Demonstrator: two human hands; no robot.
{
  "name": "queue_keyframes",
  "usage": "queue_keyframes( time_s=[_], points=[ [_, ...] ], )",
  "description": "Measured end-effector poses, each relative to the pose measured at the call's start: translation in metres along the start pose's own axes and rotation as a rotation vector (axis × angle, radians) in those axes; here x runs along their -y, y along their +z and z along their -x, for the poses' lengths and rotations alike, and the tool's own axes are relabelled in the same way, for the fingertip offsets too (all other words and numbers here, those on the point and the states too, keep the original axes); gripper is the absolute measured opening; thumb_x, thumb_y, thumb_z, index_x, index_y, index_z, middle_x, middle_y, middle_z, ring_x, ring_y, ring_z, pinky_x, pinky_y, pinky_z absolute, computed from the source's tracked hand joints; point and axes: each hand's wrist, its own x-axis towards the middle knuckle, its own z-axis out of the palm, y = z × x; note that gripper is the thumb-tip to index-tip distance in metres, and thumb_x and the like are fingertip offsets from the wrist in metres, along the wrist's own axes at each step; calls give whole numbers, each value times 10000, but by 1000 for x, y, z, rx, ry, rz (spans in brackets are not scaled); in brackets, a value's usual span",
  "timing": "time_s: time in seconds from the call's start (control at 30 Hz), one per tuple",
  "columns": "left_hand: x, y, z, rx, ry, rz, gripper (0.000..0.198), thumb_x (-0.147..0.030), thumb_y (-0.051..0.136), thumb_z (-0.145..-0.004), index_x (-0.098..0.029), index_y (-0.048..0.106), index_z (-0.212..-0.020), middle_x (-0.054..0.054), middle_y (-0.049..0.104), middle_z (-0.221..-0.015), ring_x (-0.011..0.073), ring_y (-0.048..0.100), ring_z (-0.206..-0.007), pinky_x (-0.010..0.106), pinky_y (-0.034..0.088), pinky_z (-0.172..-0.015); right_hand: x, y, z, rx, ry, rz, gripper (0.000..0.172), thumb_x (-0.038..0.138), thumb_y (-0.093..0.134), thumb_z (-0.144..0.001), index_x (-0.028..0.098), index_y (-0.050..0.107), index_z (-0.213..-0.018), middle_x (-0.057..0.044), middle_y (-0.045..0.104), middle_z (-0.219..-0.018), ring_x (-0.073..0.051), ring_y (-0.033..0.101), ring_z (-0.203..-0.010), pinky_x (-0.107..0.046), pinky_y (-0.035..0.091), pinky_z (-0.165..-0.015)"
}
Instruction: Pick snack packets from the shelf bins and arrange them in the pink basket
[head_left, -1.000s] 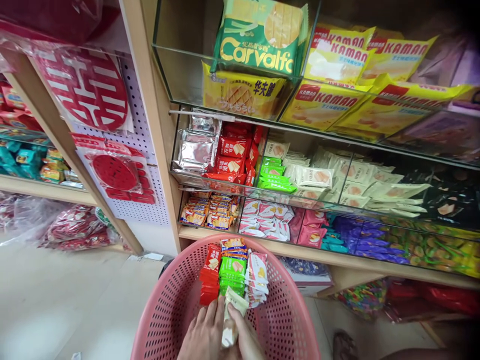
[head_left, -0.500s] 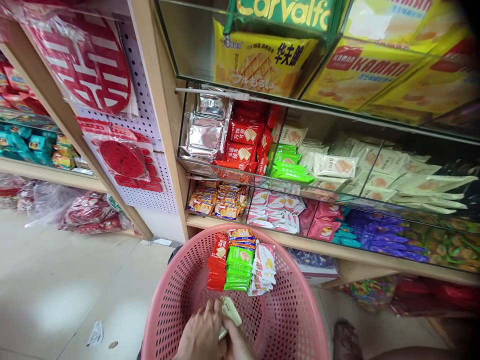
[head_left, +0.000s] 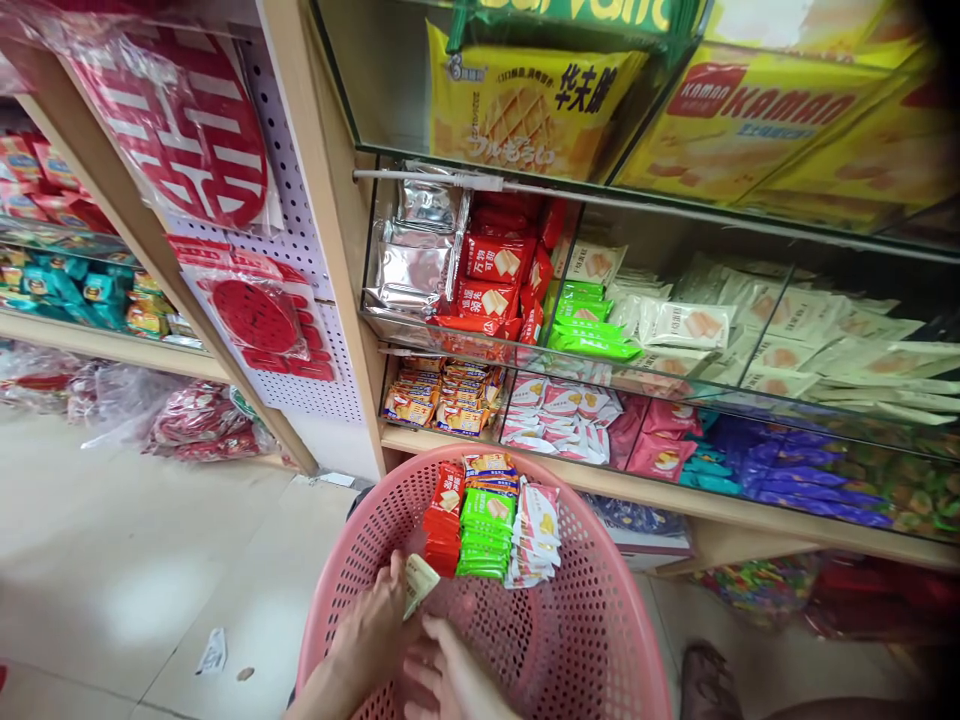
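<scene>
Cream packet (head_left: pixel 420 585) gripped by the left hand (head_left: pixel 373 620) inside the pink basket (head_left: pixel 596 600), with the right hand (head_left: pixel 452 668) held loosely open beside it.

In the head view, the cream packet is pinched near the basket's left wall, its end left protruding; whether more packets are hidden behind the fingers cannot be told. No packet is seen in the right hand, its fingers slightly curled. At the far side, red packets (head_left: pixel 444 525), orange packets (head_left: pixel 491 468), green packets (head_left: pixel 486 535) and white packets (head_left: pixel 536 535) are grouped by kind, apparently so that the rows are kept sorted and propped against one another. The near-left floor of the basket is covered by the hands, and the far rim is backed closely by the stocked shelf (head_left: pixel 442 447). To the right, a foot (head_left: pixel 706 680) is seen outside the basket.
</scene>
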Motion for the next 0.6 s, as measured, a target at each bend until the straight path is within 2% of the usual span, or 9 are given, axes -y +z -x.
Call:
queue_keyframes(
  time_s=[0.1, 0.17, 0.27, 0.37, 0.47, 0.6],
  points=[
    [0, 1, -2, -19, -35, 20, 650, -135, 397, -814, 52, 190, -1401, 244, 499, -1305, 292, 536, -1150, 378, 410, -972, 11, 13, -1, 95, -2, -23, 219, 457, 584, -743, 241, 601, -782, -33, 659, -852, -174, 600, -801, -270, 429, -614],
    [0, 2, -4, -36, -54, 46, 663, -130, 400, -804, 43, 182, -1406, 256, 500, -1294, 303, 552, -1128, 388, 424, -945, 16, 18, -3, 131, -28, -28, 234, 468, 620, -720, 247, 588, -790, -6, 629, -734, -160, 581, -682, -259, 422, -567],
    [2, 4, -5, -49, -53, 105, 676, -138, 417, -798, 11, 181, -1414, 247, 483, -1313, 270, 550, -1142, 332, 425, -936, 19, 21, -5, 137, -94, 4, 228, 454, 618, -731, 255, 584, -836, 27, 590, -672, -132, 556, -612, -251, 429, -561],
    [4, 6, -5, -51, -35, 157, 687, -146, 409, -807, -10, 138, -1424, 224, 514, -1284, 233, 563, -1125, 290, 423, -918, 21, 21, -7, 123, -145, 44, 233, 424, 601, -750, 268, 588, -923, 39, 594, -709, -106, 552, -606, -236, 429, -580],
    [7, 8, -5, -48, -11, 193, 693, -126, 368, -823, -35, 56, -1435, 177, 597, -1178, 204, 616, -1012, 273, 449, -834, 22, 19, -11, 153, -180, 66, 254, 395, 597, -756, 287, 585, -985, 43, 618, -785, -94, 560, -636, -229, 425, -612],
    [10, 11, -6, -62, 3, 212, 629, -100, 298, -842, -15, 72, -1423, 149, 668, -1014, 193, 651, -881, 269, 456, -747, 23, 18, -12, 207, -240, 83, 304, 391, 594, -758, 310, 572, -1051, 22, 644, -1053, -131, 591, -915, -249, 431, -726]
  ],
)
